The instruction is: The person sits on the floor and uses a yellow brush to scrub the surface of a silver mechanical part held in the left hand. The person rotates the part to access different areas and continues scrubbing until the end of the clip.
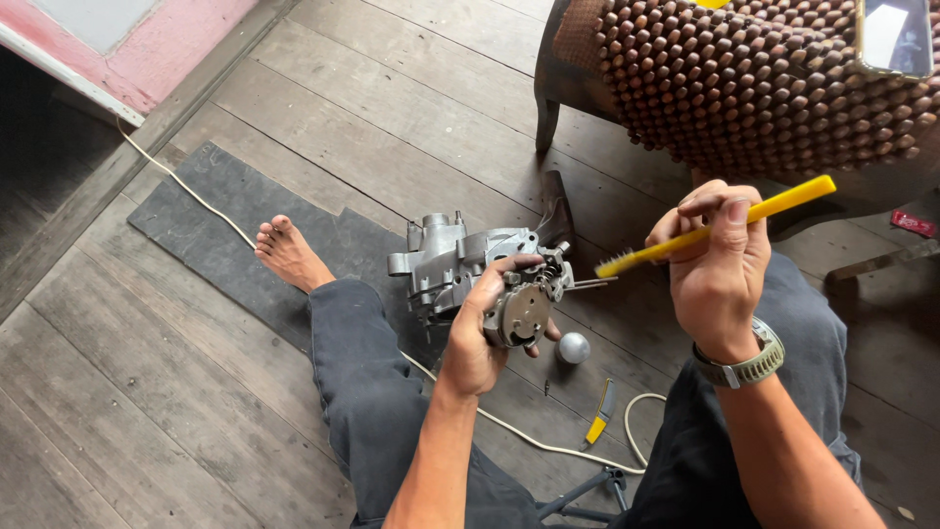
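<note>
My left hand (477,333) grips a small round metal engine part (524,312) with a thin rod sticking out to the right. Just behind it on the floor mat rests a larger grey cast-metal engine casing (446,264). My right hand (720,264) holds a yellow toothbrush (715,228) by its handle. Its bristle end points left and sits close to the rod of the held part, apart from it. A watch with a pale strap (749,367) is on my right wrist.
A dark mat (225,216) lies on the wooden plank floor under my bare foot (287,252). A small metal ball (573,348), a yellow-handled tool (599,419) and a white cable (529,439) lie between my legs. A beaded chair (744,78) with a phone (896,34) stands behind.
</note>
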